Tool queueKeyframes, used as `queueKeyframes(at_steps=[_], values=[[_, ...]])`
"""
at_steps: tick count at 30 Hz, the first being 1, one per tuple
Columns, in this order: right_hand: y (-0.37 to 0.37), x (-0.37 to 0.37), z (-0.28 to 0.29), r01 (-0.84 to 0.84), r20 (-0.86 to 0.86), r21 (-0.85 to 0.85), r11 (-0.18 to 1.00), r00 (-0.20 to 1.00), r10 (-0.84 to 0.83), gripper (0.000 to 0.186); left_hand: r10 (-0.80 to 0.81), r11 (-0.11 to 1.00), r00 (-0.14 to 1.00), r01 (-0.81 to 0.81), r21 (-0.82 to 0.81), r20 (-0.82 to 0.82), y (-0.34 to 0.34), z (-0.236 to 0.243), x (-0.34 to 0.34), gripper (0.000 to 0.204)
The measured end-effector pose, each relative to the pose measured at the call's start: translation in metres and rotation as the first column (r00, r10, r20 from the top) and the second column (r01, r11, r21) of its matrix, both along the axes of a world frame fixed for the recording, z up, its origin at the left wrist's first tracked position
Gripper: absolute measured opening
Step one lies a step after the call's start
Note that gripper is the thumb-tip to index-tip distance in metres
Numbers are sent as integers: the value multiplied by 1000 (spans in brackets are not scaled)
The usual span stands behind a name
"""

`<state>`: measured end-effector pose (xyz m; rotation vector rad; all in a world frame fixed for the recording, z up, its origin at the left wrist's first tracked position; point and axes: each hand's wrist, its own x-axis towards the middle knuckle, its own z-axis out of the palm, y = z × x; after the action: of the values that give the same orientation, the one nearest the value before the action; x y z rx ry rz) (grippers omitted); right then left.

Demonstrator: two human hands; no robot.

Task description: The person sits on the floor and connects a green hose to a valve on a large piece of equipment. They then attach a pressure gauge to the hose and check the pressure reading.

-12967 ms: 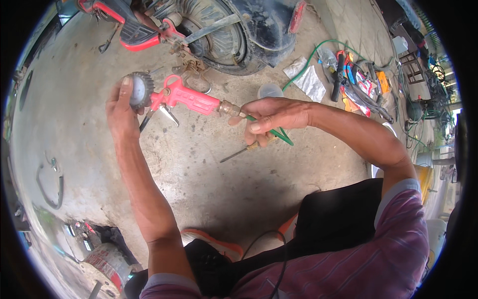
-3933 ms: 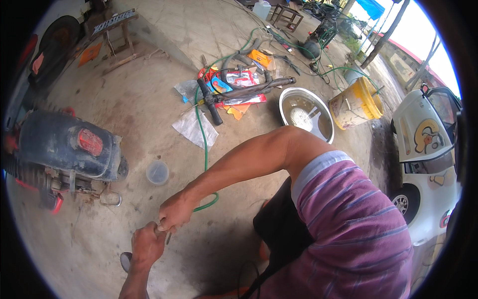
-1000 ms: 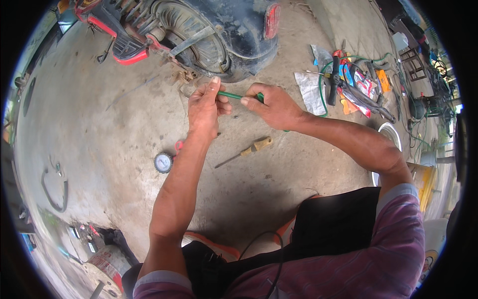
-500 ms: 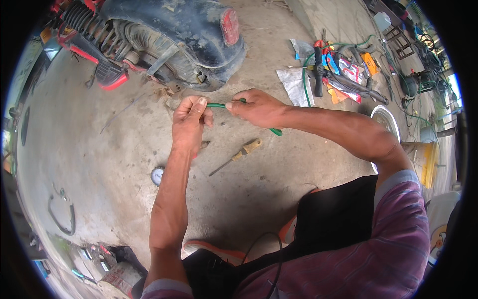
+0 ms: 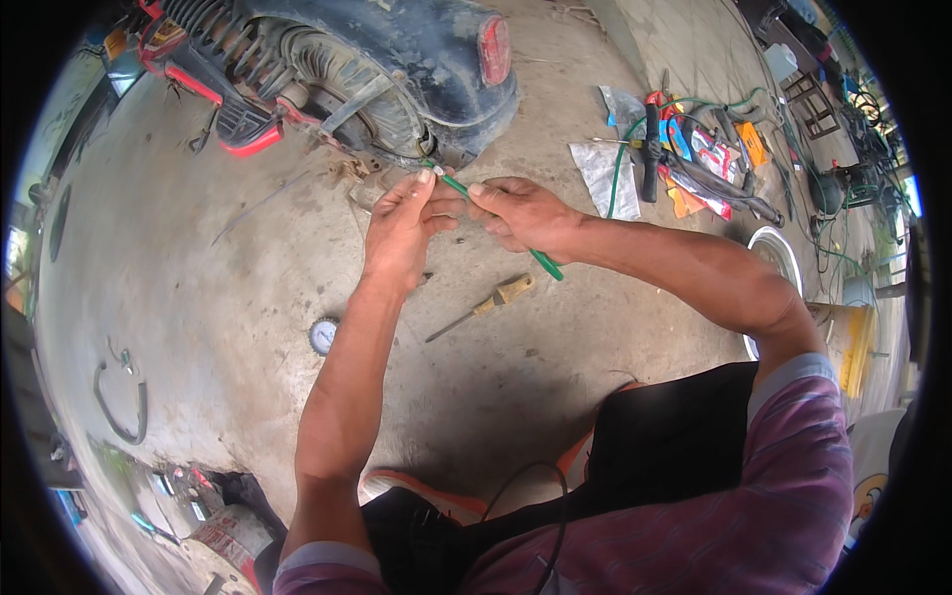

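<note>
A length of thin green hose (image 5: 545,264) runs slantwise through my two hands, in front of the rear of a dusty dark scooter (image 5: 416,69). My left hand (image 5: 402,223) pinches its upper end between thumb and forefinger, the other fingers curled loosely. A small pale bit shows at the left fingertips, too small to make out. Closed round the middle of the hose is my right hand (image 5: 528,211), its thumb on top; the lower end sticks out below the palm. Beneath the hands a yellow-handled screwdriver (image 5: 506,291) lies on the concrete floor.
A round gauge (image 5: 323,335) lies beside my left forearm. At the right are several tools and plastic packets, among them a black handlebar grip (image 5: 651,154) and a white sheet (image 5: 605,178). A metal wheel rim (image 5: 788,253) is behind my right forearm. Farther left lies a curved hose (image 5: 119,421).
The green hose has tilted from nearly level to slanting, its left end higher. My right hand has turned and its fingers show more. The whole view has shifted slightly.
</note>
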<state>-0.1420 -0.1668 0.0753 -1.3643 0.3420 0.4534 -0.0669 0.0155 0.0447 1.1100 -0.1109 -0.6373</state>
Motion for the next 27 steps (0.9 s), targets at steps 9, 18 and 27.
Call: queueKeyframes(at_steps=[9, 18, 27], values=[[26, 12, -25, -49, 36, -164, 985, 998, 55, 47, 75, 992, 988, -60, 115, -133, -2, -7, 13, 33], [35, 31, -38, 145, 87, -104, 984, 987, -136, 41, -15, 989, 992, 33, 147, -123, -5, -10, 28, 30], [42, 43, -53, 223, 69, -17, 975, 973, -222, 36, 14, 935, 999, -27, 355, 39, -2, -16, 43, 27]])
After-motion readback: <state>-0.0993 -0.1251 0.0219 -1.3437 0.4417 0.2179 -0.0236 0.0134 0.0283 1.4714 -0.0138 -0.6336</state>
